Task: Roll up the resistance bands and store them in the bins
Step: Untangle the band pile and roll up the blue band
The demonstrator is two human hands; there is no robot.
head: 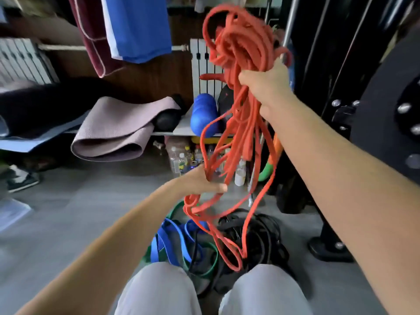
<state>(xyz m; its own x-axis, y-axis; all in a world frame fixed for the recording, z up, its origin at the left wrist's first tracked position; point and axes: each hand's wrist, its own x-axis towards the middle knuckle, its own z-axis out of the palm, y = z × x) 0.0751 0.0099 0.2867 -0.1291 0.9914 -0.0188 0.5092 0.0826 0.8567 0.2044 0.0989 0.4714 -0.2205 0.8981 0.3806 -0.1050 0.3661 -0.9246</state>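
1. Head view: our right hand [267,87] grips red bands [241,42] at 1 o'clock, the bundle hanging 12-to-6.
2. Our left hand [200,181], at 7 o'clock from it, curls round their lower loops and is nearer the tails.

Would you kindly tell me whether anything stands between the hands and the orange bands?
Nothing visible does: the right hand grips the orange bands high up, and the left hand holds their lower strands.
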